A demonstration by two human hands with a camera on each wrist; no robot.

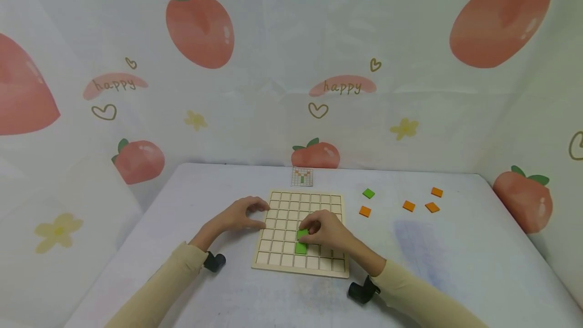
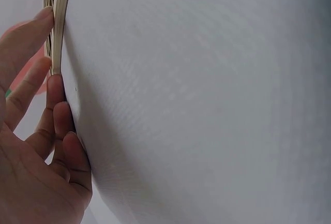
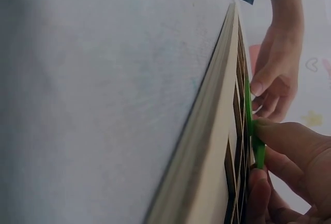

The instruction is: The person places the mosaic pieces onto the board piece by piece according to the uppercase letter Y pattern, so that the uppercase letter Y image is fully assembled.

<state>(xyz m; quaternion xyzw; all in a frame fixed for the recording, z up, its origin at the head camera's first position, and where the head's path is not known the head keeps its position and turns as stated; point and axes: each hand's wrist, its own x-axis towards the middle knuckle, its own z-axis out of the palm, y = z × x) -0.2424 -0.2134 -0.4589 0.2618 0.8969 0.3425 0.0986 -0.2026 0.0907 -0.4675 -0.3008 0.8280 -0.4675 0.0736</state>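
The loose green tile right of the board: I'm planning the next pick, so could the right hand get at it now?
Probably not yet: the right hand pinches another green tile at the wooden grid board, though nothing covers the loose green tile.

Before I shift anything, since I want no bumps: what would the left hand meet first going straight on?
The left hand would likely meet the left edge of the grid board, which it seems to touch.
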